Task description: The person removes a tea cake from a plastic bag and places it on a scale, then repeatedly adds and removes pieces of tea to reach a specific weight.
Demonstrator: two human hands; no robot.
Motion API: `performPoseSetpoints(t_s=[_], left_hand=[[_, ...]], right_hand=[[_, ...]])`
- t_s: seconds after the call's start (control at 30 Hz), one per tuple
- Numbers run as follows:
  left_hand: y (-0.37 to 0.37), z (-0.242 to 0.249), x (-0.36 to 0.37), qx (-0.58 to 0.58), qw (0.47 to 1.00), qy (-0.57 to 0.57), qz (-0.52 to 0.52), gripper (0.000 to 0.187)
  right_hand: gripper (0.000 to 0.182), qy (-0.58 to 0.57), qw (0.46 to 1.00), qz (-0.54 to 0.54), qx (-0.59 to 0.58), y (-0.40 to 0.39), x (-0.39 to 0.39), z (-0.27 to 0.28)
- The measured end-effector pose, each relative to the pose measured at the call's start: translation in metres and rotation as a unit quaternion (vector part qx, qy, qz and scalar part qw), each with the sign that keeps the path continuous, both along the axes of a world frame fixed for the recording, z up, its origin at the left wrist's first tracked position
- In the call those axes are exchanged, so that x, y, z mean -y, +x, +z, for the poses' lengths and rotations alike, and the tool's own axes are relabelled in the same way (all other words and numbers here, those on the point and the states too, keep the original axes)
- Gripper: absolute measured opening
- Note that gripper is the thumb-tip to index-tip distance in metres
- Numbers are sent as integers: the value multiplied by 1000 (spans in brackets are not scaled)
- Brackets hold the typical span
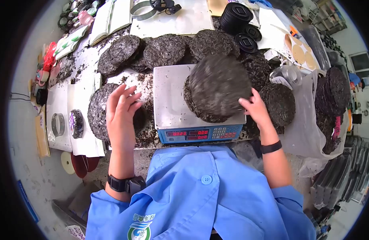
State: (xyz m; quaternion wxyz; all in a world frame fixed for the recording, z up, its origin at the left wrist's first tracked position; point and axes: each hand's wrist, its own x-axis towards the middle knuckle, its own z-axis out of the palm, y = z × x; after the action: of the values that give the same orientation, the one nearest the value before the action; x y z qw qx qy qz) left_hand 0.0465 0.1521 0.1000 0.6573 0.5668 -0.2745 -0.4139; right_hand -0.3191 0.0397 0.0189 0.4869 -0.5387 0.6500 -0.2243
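My right hand (256, 109) grips the right edge of a round, dark dried seaweed cake (220, 85), its thumb and fingers at the rim. The cake is smeared by motion and tilted over the digital scale (168, 92). Beneath it, another seaweed cake (192, 105) lies on the metal pan and is mostly hidden. Red digits glow on the scale's blue front panel (188, 134). My left hand (122, 114) is raised left of the scale with its fingers apart and nothing in them. It partly covers more seaweed cakes (98, 112) lying behind it.
Piles of seaweed cakes (164, 50) line the back of the scale, with another pile (278, 104) to its right. Black round lids (236, 18) are stacked at the back right. A clear plastic bag (302, 116) hangs at the right edge. Metal rings (58, 125) lie left.
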Motion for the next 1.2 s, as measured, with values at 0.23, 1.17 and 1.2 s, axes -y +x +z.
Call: performPoseSetpoints(t_s=[0.23, 1.17, 1.2], left_hand=[[22, -3, -2, 83, 996, 4, 41, 34], [-101, -54, 53, 572, 713, 9, -406, 114], [-106, -61, 52, 589, 690, 5, -421, 104]], right_hand=[[49, -115, 988, -85, -63, -72, 2, 23], [44, -44, 964, -28, 261, 26, 29, -23], [40, -9, 956, -33, 293, 24, 29, -17]])
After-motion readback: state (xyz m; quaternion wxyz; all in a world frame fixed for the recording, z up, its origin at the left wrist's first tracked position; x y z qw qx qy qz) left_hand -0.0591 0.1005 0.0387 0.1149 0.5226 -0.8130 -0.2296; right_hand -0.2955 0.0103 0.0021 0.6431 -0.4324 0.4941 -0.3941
